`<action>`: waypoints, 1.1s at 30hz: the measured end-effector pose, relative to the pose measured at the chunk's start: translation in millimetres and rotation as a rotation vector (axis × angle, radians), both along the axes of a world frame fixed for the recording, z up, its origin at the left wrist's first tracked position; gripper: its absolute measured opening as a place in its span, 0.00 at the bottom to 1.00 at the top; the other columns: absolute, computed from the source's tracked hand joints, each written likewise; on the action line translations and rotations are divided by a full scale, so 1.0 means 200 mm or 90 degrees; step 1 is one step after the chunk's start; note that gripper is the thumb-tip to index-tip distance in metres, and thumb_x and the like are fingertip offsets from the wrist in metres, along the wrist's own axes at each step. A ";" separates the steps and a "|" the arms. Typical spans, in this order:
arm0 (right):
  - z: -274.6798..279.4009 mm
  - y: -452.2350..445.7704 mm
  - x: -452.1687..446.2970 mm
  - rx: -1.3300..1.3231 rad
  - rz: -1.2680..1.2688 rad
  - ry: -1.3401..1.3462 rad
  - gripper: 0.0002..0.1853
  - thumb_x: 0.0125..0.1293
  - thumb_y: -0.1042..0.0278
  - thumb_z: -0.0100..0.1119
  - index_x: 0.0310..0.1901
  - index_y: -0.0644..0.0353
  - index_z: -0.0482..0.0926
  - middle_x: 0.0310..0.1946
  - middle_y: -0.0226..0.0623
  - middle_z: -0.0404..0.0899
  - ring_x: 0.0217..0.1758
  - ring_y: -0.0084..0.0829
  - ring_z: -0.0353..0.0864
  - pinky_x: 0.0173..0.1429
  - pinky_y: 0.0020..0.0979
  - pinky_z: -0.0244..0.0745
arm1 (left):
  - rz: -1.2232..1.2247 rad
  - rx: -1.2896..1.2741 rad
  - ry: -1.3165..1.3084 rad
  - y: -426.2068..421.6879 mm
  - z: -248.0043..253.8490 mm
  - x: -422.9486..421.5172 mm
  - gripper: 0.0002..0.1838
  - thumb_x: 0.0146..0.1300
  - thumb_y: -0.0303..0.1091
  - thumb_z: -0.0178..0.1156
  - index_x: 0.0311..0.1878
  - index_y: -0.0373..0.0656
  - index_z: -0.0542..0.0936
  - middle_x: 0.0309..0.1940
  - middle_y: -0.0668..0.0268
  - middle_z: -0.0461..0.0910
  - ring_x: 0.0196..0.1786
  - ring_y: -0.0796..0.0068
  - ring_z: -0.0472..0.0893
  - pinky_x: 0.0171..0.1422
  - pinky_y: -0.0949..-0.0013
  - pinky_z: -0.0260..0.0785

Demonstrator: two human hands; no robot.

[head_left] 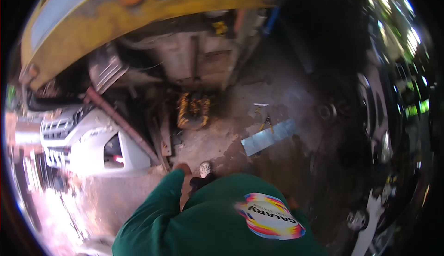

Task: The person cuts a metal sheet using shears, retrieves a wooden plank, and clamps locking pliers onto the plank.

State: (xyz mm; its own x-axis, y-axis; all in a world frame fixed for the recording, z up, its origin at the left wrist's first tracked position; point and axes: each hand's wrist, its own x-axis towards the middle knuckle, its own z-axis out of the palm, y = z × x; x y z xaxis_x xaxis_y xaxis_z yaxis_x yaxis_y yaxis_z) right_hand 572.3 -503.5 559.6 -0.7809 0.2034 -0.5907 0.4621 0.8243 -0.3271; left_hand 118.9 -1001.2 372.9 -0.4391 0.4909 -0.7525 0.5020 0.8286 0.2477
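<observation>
My left hand [183, 168] shows as a small blurred shape at the end of the green sleeve, above the floor and near the shoe [205, 168]. Its fingers cannot be made out, nor whether it holds anything. My right hand is hidden; only a blurred bit of skin shows at the right side of the green shirt [208, 219]. On the floor ahead lies a pale blue-grey flat strip [268, 137], with yellow-handled pliers [266, 124] beside its upper edge.
A yellow vehicle body [115, 20] spans the top. A yellow-and-black object [193, 111] stands on the floor. Left are a rusty bar [122, 124] and a white bumper [92, 145]. A dark vehicle [374, 103] and a white part [368, 223] are at the right.
</observation>
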 end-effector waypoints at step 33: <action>-0.90 -1.44 1.93 -0.022 -1.022 -0.211 0.25 0.73 0.42 0.58 0.57 0.51 0.92 0.60 0.47 0.89 0.65 0.53 0.86 0.64 0.55 0.82 | -0.845 0.083 0.003 2.72 0.96 0.65 0.20 0.59 0.53 0.70 0.48 0.50 0.92 0.47 0.54 0.90 0.55 0.50 0.90 0.55 0.50 0.80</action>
